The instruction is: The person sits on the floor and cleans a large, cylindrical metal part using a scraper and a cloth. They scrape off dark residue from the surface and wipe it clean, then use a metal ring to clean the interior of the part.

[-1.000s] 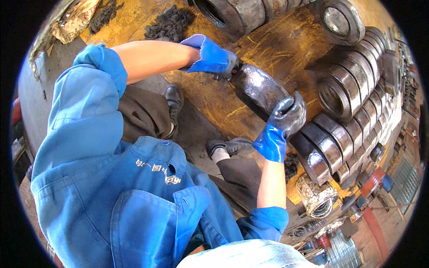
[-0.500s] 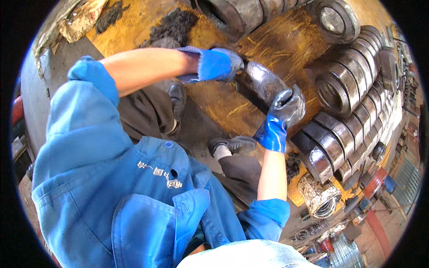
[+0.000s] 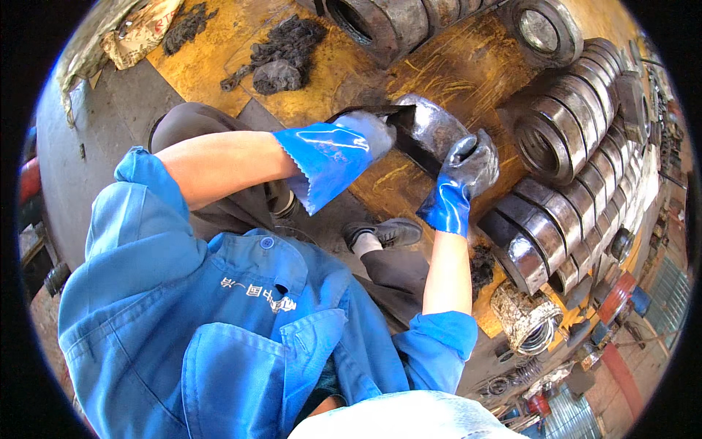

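My right hand [image 3: 472,167] is curling round the likely heavy, slick ring [image 3: 433,126], best held by its right edge; my left hand [image 3: 368,134] isn't showing its grip.

Open board [image 3: 464,69] is left beyond the held metal ring [image 3: 435,128]. Passage to the right is blocked by stacked rings [image 3: 569,121]; the far side is partly closed by a row of rings [image 3: 404,28] and a lone ring [image 3: 567,38]. Leftward, black rags [image 3: 287,51] are met.

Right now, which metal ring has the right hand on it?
The ring between the left hand and right hand, its right end under the right hand. The other rings, at the picture's right and top, are untouched.
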Demonstrator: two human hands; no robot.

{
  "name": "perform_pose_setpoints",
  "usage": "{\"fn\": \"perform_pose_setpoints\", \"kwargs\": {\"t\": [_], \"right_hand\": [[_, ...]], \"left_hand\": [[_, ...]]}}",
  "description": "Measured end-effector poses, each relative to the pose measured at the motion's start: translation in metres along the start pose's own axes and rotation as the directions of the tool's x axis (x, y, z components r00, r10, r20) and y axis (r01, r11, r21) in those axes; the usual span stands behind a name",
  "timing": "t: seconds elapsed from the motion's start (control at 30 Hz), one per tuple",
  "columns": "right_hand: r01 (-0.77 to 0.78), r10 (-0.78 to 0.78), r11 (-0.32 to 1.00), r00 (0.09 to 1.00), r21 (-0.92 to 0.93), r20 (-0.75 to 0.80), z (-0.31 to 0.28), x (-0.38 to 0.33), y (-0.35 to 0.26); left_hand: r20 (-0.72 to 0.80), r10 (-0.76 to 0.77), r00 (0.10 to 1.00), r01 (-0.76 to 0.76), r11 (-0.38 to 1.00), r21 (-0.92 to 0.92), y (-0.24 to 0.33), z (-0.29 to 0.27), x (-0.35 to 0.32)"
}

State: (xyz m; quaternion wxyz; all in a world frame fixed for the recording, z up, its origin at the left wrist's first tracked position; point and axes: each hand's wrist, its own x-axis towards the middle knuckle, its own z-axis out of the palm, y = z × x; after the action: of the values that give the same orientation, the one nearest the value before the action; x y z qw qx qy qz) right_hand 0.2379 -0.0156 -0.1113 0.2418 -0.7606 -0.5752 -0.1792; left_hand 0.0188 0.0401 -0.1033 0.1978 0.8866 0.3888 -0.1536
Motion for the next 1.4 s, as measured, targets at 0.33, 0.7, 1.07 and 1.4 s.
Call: {"fn": "perform_pose_setpoints", "kwargs": {"t": [0.33, 0.7, 1.07, 1.4], "right_hand": [[-0.043, 0.043, 0.999, 0.999, -0.024, 0.011, -0.002, 0.000, 0.003], [-0.075, 0.075, 0.997, 0.997, -0.026, 0.025, -0.005, -0.003, 0.005], [-0.069, 0.071, 0.997, 0.995, -0.029, 0.072, -0.001, -0.002, 0.001], [-0.064, 0.064, 0.998, 0.998, -0.005, 0.001, 0.003, -0.006, 0.004]], "left_hand": [[-0.143, 0.195, 0.970, -0.181, 0.978, 0.105, 0.010, -0.004, -0.024], [-0.278, 0.141, 0.950, -0.194, 0.966, -0.172, 0.024, -0.047, -0.041], [-0.253, 0.472, 0.845, -0.447, 0.882, 0.153, 0.010, 0.017, -0.031], [-0.254, 0.561, 0.788, -0.452, 0.807, 0.380, 0.022, 0.011, -0.032]]}}
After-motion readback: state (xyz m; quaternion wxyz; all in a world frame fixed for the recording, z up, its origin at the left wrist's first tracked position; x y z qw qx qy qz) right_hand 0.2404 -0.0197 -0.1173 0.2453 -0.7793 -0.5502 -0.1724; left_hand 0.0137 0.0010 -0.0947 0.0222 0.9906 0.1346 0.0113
